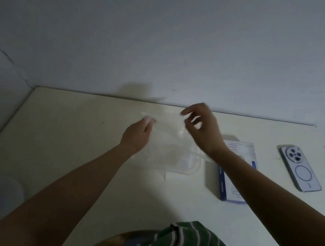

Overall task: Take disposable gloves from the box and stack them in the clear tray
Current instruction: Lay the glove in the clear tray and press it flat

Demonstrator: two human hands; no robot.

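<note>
Filmy clear plastic glove [165, 141] looks weightless, limp and slippery; I pinch its upper corners between my left hand [137, 133] and right hand [203, 129].

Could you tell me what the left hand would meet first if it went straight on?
The left hand pinches the glove; beyond that its way looks free over the table, probably to the wall, though depth is unclear.

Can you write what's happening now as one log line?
action: holding glove spread | left hand: pinches glove | right hand: pinches glove | glove: over clear tray | box: right of clear tray
</note>
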